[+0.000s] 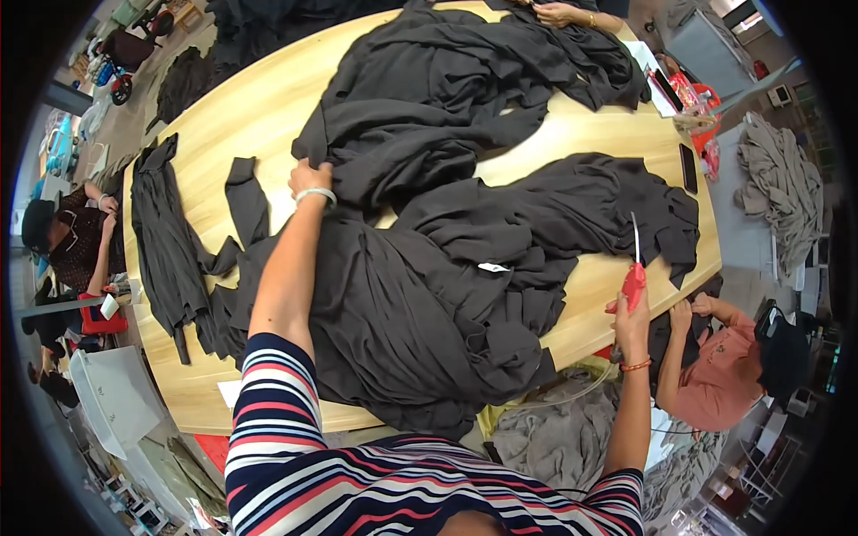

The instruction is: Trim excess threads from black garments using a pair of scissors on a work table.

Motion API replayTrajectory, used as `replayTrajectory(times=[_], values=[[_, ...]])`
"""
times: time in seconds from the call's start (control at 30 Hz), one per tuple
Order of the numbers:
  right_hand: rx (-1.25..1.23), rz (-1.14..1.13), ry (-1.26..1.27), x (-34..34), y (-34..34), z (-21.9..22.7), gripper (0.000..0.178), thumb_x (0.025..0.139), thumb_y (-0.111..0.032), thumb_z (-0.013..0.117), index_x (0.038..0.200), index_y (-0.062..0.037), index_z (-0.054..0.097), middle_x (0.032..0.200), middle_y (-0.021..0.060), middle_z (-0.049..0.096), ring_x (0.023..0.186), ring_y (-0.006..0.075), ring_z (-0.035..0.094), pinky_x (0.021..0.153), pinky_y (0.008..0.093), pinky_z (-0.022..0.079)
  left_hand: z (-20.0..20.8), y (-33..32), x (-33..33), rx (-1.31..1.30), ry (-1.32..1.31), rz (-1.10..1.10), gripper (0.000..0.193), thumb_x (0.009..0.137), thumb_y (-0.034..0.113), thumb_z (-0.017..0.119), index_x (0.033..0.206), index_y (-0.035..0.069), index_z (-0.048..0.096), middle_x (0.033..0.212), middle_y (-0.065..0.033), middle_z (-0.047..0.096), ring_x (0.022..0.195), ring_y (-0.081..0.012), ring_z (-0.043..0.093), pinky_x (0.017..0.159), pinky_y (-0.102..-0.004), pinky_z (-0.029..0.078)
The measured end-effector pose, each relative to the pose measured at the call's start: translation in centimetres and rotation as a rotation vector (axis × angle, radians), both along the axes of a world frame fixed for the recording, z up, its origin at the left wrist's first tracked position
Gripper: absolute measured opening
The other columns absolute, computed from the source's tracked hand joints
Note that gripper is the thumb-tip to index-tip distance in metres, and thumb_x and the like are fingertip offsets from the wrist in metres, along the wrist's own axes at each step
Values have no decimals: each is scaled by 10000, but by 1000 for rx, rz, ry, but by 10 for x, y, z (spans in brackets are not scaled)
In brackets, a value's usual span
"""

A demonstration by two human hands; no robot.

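Note:
A large heap of black fabric [420,268] covers most of a light wooden table [250,107]. My left hand [308,177] reaches far across and grips an edge of the black fabric near the table's middle; a pale bracelet sits on that wrist. My right hand [630,313] holds red-handled scissors [635,268] with the blades pointing up, at the table's right edge, just off the cloth. A small white label [493,267] lies on the fabric between my hands.
A separate black strip [165,241] lies at the table's left. Another person's hand [559,13] works the fabric at the far end. One person sits at the right [724,366], another at the left [76,237]. Grey cloth [782,183] lies on a side table.

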State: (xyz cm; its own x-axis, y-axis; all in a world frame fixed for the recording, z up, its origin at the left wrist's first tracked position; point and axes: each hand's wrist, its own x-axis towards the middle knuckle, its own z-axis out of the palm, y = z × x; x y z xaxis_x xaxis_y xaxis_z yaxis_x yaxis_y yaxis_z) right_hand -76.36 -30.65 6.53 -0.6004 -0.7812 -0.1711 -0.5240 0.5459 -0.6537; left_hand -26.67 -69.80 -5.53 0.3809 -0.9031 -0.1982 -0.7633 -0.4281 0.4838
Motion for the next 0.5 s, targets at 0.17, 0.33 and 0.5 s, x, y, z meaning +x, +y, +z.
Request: replayTrajectory(times=[0.17,0.33,0.5], values=[[22,-55,-67,23,2,38,422,948,-91,515,1352,-22,413,737,78,632,669,149,617,653,290,488,60,0,-15,-790,615,-246,182,911,182,646,845,13,626,665,23,518,619,-87,405,570,-268,376],[-11,-18,-58,40,6,62,466,940,-87,513,1394,-63,410,743,66,628,694,155,624,679,304,492,218,135,-85,-627,677,-1396,163,783,21,613,945,8,604,1231,-192,598,1070,-294,618,877,-351,480],[5,54,-107,87,12,91,468,935,-94,527,1391,-84,422,822,95,649,696,175,642,685,324,502,174,261,-65,-27,256,-1886,163,780,143,698,903,79,612,1348,-146,526,959,-282,609,777,-378,450]])
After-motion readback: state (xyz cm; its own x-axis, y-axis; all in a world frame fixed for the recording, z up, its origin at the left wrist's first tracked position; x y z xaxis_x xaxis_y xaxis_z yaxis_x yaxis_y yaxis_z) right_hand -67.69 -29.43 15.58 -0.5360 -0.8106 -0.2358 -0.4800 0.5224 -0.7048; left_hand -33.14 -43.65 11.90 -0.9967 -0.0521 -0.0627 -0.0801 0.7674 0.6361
